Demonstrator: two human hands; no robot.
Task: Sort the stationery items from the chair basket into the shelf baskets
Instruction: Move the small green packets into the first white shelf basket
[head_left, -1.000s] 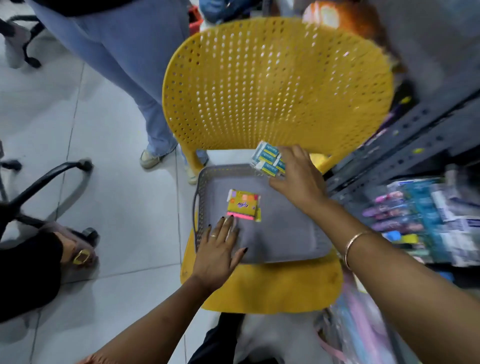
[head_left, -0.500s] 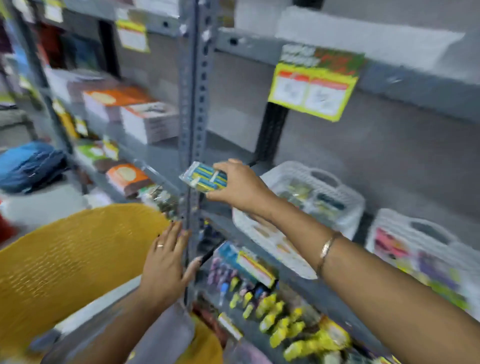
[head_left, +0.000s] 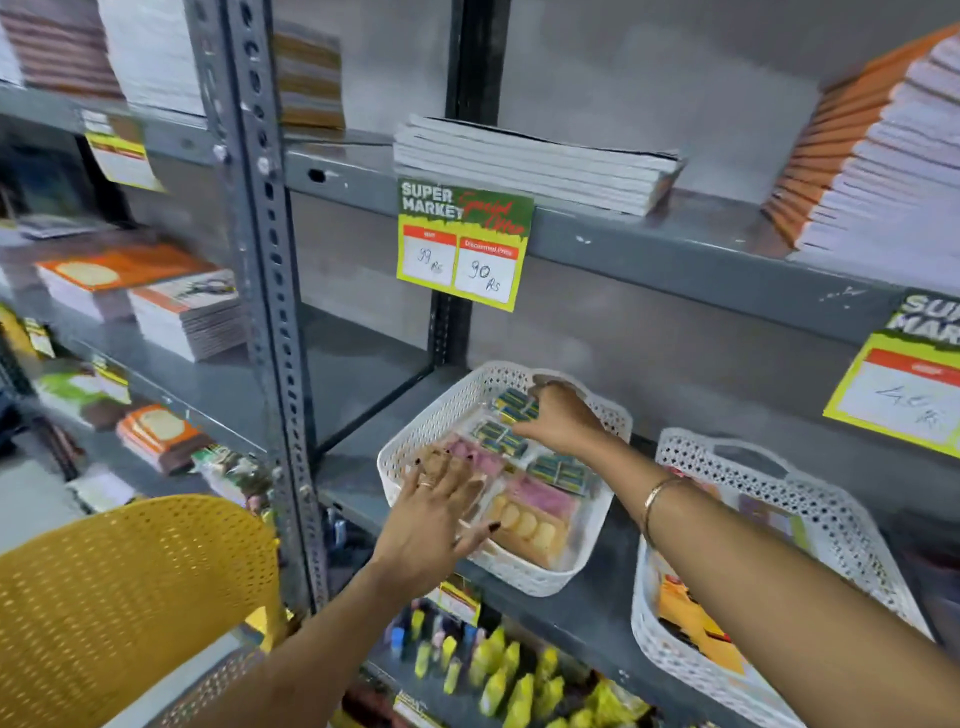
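A white perforated shelf basket (head_left: 410, 457) sits on the grey middle shelf and holds several packs of erasers in blue-yellow, pink and orange. My right hand (head_left: 563, 421) reaches into its back part, fingers closed on a blue and yellow pack (head_left: 511, 401) low over the other packs. My left hand (head_left: 434, 514) lies spread over the basket's front left rim and holds nothing. The yellow chair's back (head_left: 130, 597) is at the lower left. Only a blurred grey edge of the chair basket (head_left: 208, 691) shows below it.
A second white basket (head_left: 779, 483) with orange and yellow items stands to the right on the same shelf. A perforated steel post (head_left: 270, 312) rises left of the baskets. Price tags (head_left: 462, 244) hang from the upper shelf, which holds notebook stacks (head_left: 530, 161). Highlighters (head_left: 498, 670) fill the shelf below.
The view swung from the chair basket up to the shelf. My right hand carried the blue and yellow pack from the chair into the white basket. My left hand left the chair basket for the white basket's rim.
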